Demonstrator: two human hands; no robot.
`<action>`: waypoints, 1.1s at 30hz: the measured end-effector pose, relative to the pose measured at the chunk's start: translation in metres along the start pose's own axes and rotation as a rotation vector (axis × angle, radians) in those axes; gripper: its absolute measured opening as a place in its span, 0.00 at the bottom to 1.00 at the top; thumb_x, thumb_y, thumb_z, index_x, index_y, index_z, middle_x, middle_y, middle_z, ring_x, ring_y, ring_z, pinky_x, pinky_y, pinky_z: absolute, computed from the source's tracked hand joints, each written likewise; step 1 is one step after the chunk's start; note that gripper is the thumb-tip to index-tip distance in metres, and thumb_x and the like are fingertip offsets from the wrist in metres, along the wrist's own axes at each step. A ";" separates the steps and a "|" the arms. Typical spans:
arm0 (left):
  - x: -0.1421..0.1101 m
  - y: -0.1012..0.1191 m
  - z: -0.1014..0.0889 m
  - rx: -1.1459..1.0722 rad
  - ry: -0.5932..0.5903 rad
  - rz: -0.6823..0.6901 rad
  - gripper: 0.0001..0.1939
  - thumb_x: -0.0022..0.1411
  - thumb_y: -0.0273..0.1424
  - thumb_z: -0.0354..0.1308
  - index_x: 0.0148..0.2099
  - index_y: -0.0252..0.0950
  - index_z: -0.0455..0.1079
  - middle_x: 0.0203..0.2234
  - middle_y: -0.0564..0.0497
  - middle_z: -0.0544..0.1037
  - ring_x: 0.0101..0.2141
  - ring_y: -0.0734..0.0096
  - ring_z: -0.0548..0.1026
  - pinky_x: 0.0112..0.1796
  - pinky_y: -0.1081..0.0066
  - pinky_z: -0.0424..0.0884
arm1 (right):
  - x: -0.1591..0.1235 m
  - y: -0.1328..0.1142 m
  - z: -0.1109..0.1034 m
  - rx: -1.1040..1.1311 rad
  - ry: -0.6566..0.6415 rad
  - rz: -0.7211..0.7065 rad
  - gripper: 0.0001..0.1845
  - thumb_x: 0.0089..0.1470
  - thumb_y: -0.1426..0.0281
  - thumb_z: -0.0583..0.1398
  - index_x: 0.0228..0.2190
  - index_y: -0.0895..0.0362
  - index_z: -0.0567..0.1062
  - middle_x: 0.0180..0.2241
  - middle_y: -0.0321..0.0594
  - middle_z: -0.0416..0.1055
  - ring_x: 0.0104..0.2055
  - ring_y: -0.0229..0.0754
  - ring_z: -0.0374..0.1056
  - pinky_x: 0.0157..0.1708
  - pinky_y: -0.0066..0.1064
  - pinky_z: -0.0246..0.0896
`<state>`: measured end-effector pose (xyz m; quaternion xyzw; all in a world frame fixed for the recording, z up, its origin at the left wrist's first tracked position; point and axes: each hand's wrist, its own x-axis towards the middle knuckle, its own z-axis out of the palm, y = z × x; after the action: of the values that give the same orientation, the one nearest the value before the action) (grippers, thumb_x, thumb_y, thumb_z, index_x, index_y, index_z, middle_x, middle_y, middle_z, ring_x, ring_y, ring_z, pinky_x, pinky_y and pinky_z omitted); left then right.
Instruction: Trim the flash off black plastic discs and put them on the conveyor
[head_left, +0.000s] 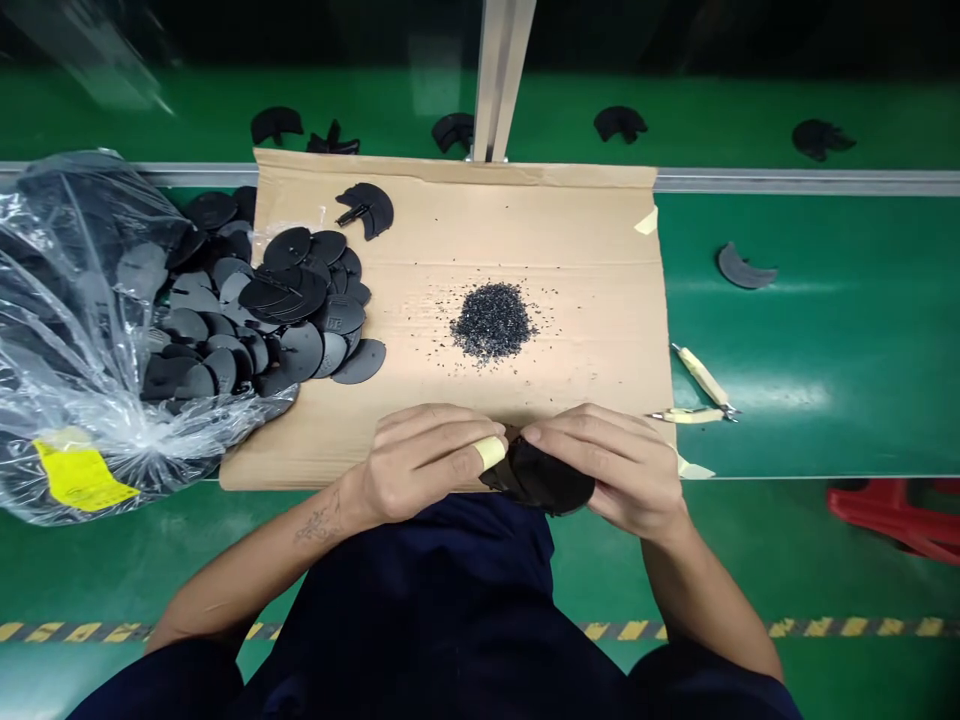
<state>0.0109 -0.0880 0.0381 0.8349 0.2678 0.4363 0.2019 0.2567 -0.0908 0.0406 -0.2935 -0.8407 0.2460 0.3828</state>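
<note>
Between my two hands, at the front edge of the cardboard sheet [420,310], are black plastic discs [551,478], more than one of them overlapping. My right hand [619,465] is closed on the discs from the right, with its fingertips on their upper edge. From the left, my left hand [431,460] pinches their edge; yellow tape wraps one of its fingers. Just beyond my hands, a pile of tiny black plastic bits [493,322] lies on the cardboard. A heap of loose black discs [300,300] spreads over the cardboard's left side.
A clear plastic bag [90,340] with a yellow label bulges at the left. Yellow-handled nippers [705,390] lie on the green table right of the cardboard, below a curved grey piece [746,268]. A notched black part [367,208] rests near the back. A metal post [501,80] rises behind.
</note>
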 end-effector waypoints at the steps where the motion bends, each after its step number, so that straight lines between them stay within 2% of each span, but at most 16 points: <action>1: 0.001 -0.001 -0.001 -0.045 -0.015 -0.021 0.09 0.67 0.22 0.57 0.46 0.37 0.76 0.38 0.45 0.84 0.40 0.63 0.83 0.40 0.65 0.82 | 0.001 -0.002 0.001 0.019 0.006 0.021 0.17 0.65 0.73 0.59 0.53 0.54 0.76 0.43 0.46 0.80 0.40 0.44 0.78 0.38 0.34 0.76; 2: 0.003 -0.003 -0.001 -0.108 -0.038 -0.072 0.08 0.68 0.24 0.57 0.46 0.36 0.76 0.37 0.45 0.84 0.39 0.64 0.82 0.39 0.66 0.81 | 0.003 -0.003 0.002 0.050 0.015 0.055 0.15 0.64 0.73 0.60 0.52 0.54 0.77 0.42 0.45 0.80 0.39 0.43 0.78 0.37 0.32 0.75; 4: 0.004 -0.004 0.000 -0.268 -0.098 -0.258 0.09 0.71 0.30 0.54 0.45 0.36 0.76 0.35 0.46 0.83 0.36 0.67 0.81 0.38 0.69 0.79 | 0.007 -0.008 0.005 0.130 0.050 0.163 0.12 0.62 0.74 0.63 0.47 0.55 0.79 0.38 0.42 0.80 0.35 0.40 0.77 0.36 0.29 0.75; 7: 0.003 -0.005 0.005 -0.506 -0.143 -0.601 0.15 0.71 0.41 0.54 0.42 0.36 0.75 0.30 0.49 0.80 0.31 0.69 0.78 0.32 0.72 0.75 | 0.014 -0.013 0.013 0.277 0.115 0.430 0.03 0.59 0.70 0.66 0.34 0.56 0.79 0.28 0.37 0.76 0.26 0.38 0.72 0.27 0.27 0.71; 9: 0.003 -0.004 0.009 -0.617 -0.111 -0.797 0.16 0.65 0.45 0.61 0.38 0.36 0.74 0.27 0.52 0.76 0.29 0.70 0.75 0.29 0.74 0.72 | 0.019 -0.014 0.018 0.425 0.115 0.629 0.11 0.58 0.65 0.67 0.27 0.56 0.76 0.22 0.34 0.71 0.21 0.36 0.67 0.20 0.26 0.66; 11: 0.004 -0.004 0.012 -0.701 -0.054 -0.936 0.17 0.59 0.45 0.67 0.34 0.35 0.73 0.26 0.53 0.74 0.28 0.71 0.74 0.28 0.74 0.71 | 0.023 -0.014 0.022 0.591 0.099 0.784 0.14 0.56 0.60 0.68 0.27 0.56 0.75 0.21 0.32 0.68 0.19 0.35 0.64 0.16 0.25 0.64; 14: 0.007 -0.005 0.014 -0.851 -0.002 -1.049 0.20 0.56 0.46 0.70 0.32 0.34 0.73 0.26 0.52 0.77 0.29 0.70 0.76 0.30 0.73 0.74 | 0.029 -0.012 0.026 0.766 0.095 0.869 0.16 0.52 0.57 0.70 0.30 0.56 0.75 0.22 0.31 0.68 0.19 0.35 0.66 0.16 0.25 0.67; 17: 0.008 -0.009 0.013 -0.952 0.021 -1.074 0.20 0.55 0.47 0.70 0.34 0.33 0.75 0.28 0.50 0.80 0.30 0.70 0.78 0.33 0.72 0.76 | 0.035 -0.010 0.027 0.842 0.082 0.874 0.15 0.53 0.58 0.70 0.30 0.56 0.75 0.22 0.32 0.70 0.20 0.35 0.67 0.17 0.24 0.68; 19: 0.007 -0.013 0.012 -0.963 0.046 -1.083 0.23 0.57 0.50 0.68 0.33 0.32 0.75 0.27 0.50 0.80 0.29 0.71 0.77 0.32 0.74 0.76 | 0.037 -0.008 0.028 0.846 0.084 0.875 0.16 0.53 0.58 0.70 0.30 0.56 0.75 0.23 0.32 0.71 0.19 0.34 0.67 0.17 0.24 0.68; 22: 0.003 -0.017 0.012 -0.980 0.043 -1.115 0.31 0.60 0.59 0.59 0.32 0.32 0.74 0.24 0.50 0.78 0.26 0.71 0.77 0.29 0.73 0.76 | 0.038 -0.005 0.030 0.810 0.084 0.877 0.17 0.54 0.57 0.70 0.34 0.57 0.76 0.24 0.32 0.71 0.19 0.34 0.66 0.17 0.25 0.68; 24: 0.001 -0.018 0.012 -0.975 -0.004 -1.095 0.32 0.60 0.59 0.59 0.35 0.31 0.74 0.25 0.49 0.78 0.27 0.69 0.78 0.30 0.72 0.77 | 0.037 -0.004 0.032 0.757 0.071 0.861 0.18 0.56 0.56 0.68 0.38 0.58 0.76 0.24 0.32 0.71 0.19 0.35 0.66 0.17 0.26 0.69; 27: -0.003 -0.018 0.011 -0.770 -0.011 -0.914 0.22 0.63 0.48 0.64 0.41 0.31 0.74 0.31 0.48 0.81 0.33 0.69 0.80 0.35 0.73 0.77 | 0.034 -0.002 0.034 0.492 0.110 0.718 0.14 0.60 0.59 0.65 0.39 0.57 0.76 0.28 0.36 0.74 0.26 0.39 0.73 0.24 0.28 0.74; 29: -0.007 -0.019 0.008 -0.455 0.054 -0.686 0.12 0.65 0.38 0.63 0.42 0.33 0.74 0.33 0.48 0.81 0.34 0.70 0.80 0.37 0.73 0.77 | 0.032 -0.001 0.035 0.220 0.166 0.511 0.09 0.61 0.65 0.64 0.41 0.56 0.76 0.34 0.39 0.77 0.34 0.42 0.76 0.34 0.31 0.77; 31: -0.011 -0.020 0.005 -0.143 0.108 -0.401 0.04 0.67 0.28 0.60 0.43 0.34 0.74 0.34 0.48 0.82 0.36 0.70 0.80 0.38 0.72 0.78 | 0.030 0.001 0.036 0.027 0.185 0.274 0.09 0.61 0.72 0.63 0.44 0.55 0.75 0.38 0.42 0.78 0.40 0.44 0.77 0.42 0.35 0.77; 33: -0.015 -0.023 0.001 0.034 0.133 -0.157 0.09 0.66 0.20 0.56 0.44 0.36 0.73 0.37 0.48 0.83 0.40 0.69 0.81 0.42 0.70 0.79 | 0.030 0.003 0.037 -0.048 0.176 0.081 0.13 0.60 0.78 0.61 0.46 0.55 0.74 0.40 0.44 0.79 0.43 0.46 0.77 0.44 0.39 0.78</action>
<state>-0.0013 -0.0793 0.0153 0.7839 0.3525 0.4691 0.2030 0.2124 -0.0758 0.0319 -0.3572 -0.7967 0.2143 0.4379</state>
